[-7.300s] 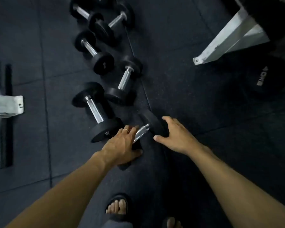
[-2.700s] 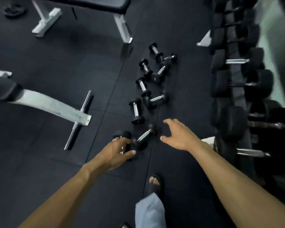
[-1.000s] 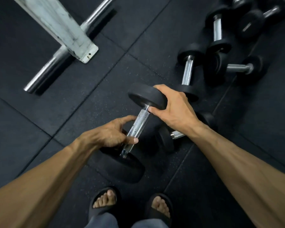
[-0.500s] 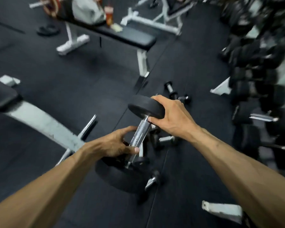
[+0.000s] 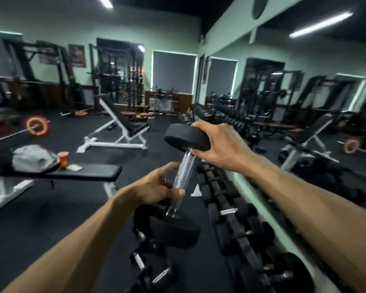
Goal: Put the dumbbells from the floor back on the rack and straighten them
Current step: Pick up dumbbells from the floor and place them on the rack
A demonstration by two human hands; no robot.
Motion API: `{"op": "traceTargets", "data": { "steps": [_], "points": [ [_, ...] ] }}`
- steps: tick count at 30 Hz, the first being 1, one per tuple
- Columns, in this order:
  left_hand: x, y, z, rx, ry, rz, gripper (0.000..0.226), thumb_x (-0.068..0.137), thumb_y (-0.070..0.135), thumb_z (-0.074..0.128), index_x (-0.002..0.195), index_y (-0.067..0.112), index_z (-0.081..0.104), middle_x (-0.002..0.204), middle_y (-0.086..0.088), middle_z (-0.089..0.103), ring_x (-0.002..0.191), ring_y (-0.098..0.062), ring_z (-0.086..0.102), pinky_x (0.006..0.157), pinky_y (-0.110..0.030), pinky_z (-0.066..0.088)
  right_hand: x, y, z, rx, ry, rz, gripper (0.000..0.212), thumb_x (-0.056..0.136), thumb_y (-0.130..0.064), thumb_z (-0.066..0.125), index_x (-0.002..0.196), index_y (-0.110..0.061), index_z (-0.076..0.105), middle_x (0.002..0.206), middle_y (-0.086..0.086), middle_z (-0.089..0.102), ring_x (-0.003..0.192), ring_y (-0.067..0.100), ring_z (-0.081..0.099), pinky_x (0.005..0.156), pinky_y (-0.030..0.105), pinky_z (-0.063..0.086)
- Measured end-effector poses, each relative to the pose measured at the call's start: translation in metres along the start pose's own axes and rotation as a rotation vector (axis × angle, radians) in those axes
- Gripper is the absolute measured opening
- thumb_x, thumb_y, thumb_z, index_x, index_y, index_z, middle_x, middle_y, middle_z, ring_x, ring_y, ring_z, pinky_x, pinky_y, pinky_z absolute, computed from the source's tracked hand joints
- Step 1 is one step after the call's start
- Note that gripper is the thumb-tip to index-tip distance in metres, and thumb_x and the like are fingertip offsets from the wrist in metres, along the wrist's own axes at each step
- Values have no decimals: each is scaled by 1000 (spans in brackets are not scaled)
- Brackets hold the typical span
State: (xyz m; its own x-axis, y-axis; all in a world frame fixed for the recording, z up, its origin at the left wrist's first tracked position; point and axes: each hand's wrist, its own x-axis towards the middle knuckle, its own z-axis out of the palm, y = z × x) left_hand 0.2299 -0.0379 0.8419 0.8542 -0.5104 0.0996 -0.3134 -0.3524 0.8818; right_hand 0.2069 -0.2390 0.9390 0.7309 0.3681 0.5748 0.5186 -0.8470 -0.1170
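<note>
I hold a black dumbbell (image 5: 183, 172) with a knurled chrome handle almost upright in front of me, well above the floor. My left hand (image 5: 156, 187) is closed around the lower part of the handle. My right hand (image 5: 222, 146) grips the rim of the upper black head. Its lower head hangs near my left wrist. Other small dumbbells (image 5: 150, 269) lie on the black floor below. The long dumbbell rack (image 5: 237, 225) runs along the mirrored wall on the right, filled with black dumbbells.
A flat black bench (image 5: 72, 173) with a grey cloth, a red cup and a small packet stands at left. An incline bench (image 5: 123, 127) is farther back. A barbell with a red plate (image 5: 37, 126) sits far left. Power racks line the back wall.
The view has swung up from the floor to the room. The dumbbell, held the same way in both hands, is higher, and the rack now lies to its right.
</note>
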Motion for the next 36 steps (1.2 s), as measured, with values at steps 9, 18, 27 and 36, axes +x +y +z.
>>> {"op": "traceTargets", "data": {
  "steps": [9,18,27,36],
  "points": [
    [77,87,116,-21,-215,94,64,81,17,77,130,44,47,85,-8,61,72,-17,59,63,-28,50,-82,94,-106,-164,15,209,47,79,-34,75,122,-25,58,95,-1,74,84,21,70,75,39,55],
    [189,119,321,11,-464,39,65,78,15,78,129,42,48,102,-6,65,85,-23,68,79,-46,59,-219,280,-148,-192,-48,438,53,78,-37,75,126,-22,58,95,3,74,88,26,70,78,43,56],
    [302,108,504,153,-718,-36,54,82,11,76,118,39,47,82,5,67,68,-2,62,72,-22,50,-349,458,-128,-126,-77,701,53,81,-37,75,128,-22,56,98,3,75,92,27,70,83,44,55],
    [368,30,599,278,-813,-196,54,75,20,76,119,36,51,78,5,69,71,-13,65,72,-32,57,-414,550,-54,-30,-195,878,47,83,-36,73,125,-24,56,87,-2,73,78,21,71,79,40,57]
  ]
}}
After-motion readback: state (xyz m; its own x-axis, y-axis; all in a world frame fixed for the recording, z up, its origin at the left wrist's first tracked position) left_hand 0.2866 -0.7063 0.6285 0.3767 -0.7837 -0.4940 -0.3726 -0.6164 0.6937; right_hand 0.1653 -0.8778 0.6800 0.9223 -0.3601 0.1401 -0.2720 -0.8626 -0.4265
